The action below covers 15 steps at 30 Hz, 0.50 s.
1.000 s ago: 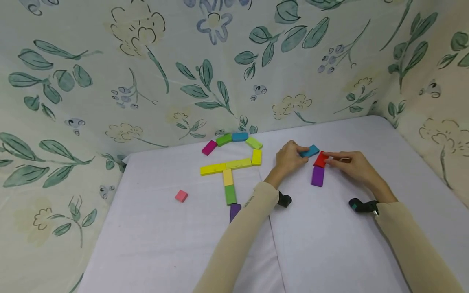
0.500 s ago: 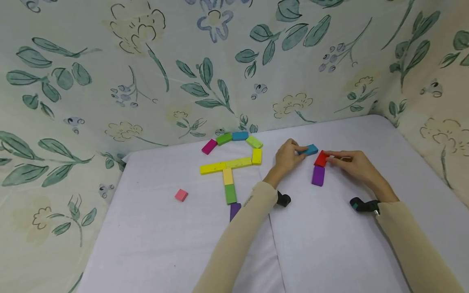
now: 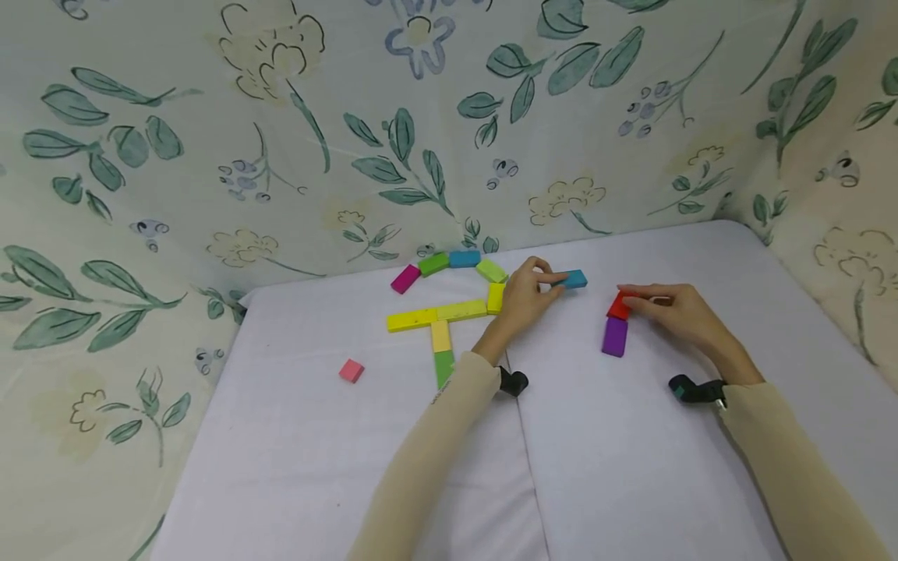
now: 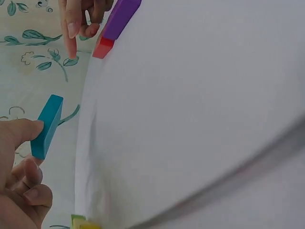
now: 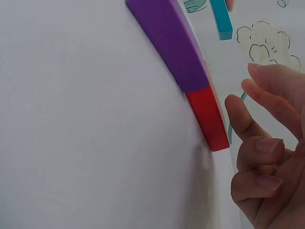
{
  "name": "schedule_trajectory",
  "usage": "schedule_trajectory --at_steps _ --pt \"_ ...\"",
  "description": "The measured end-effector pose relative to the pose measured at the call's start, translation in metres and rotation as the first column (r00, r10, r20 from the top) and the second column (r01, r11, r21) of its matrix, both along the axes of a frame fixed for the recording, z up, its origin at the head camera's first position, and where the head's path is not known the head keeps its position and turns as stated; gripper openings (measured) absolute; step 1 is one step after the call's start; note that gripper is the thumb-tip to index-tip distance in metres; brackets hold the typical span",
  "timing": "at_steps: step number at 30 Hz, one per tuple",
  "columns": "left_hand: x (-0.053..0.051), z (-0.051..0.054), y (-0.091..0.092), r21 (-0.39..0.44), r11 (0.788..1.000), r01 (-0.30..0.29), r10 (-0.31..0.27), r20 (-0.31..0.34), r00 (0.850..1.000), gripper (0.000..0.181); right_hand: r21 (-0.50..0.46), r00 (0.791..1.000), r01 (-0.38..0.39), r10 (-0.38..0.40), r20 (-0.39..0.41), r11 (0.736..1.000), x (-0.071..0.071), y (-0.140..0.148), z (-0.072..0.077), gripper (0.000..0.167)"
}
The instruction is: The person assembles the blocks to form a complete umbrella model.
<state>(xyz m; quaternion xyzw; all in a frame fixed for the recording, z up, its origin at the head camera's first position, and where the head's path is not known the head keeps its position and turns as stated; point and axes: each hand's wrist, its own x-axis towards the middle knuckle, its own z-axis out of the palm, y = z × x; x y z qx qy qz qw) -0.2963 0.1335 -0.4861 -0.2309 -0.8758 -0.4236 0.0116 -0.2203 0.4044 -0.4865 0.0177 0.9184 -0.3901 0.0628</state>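
In the head view my left hand (image 3: pixel 525 296) pinches a blue block (image 3: pixel 575 279) by its left end, to the left of the red block. The left wrist view shows the thumb on one face of this blue block (image 4: pixel 47 126) and a finger beneath it. My right hand (image 3: pixel 673 312) is beside the red block (image 3: pixel 619 305), fingers loosely bent. In the right wrist view a small gap separates those fingers from the red block (image 5: pixel 209 117), and nothing is between them. The red block touches the end of a purple block (image 3: pixel 614 336) on the white cloth.
Left of my hands lie two yellow blocks (image 3: pixel 436 315) in a row, with cream (image 3: pixel 440 336) and green (image 3: pixel 444 368) blocks below. Above curve magenta (image 3: pixel 405 278), green, blue and lime blocks. A pink cube (image 3: pixel 351 371) sits apart. A floral cloth (image 3: pixel 281 156) hangs behind.
My left hand has moved left with the blue block, away from the red one. My right hand has stayed near the red block. The head view has shifted slightly.
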Motion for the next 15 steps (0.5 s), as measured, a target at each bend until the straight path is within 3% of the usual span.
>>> schedule_trajectory --at_steps 8,15 --pt "-0.005 0.022 -0.064 0.098 0.995 0.015 -0.013 -0.024 1.0 0.027 -0.014 0.999 -0.033 0.033 -0.042 0.999 -0.011 -0.033 0.012 0.056" --pt "-0.006 0.034 -0.14 0.183 0.983 -0.017 0.024 -0.036 0.999 0.026 -0.026 0.986 -0.121 0.117 -0.121 0.992 -0.026 -0.079 0.02 0.045"
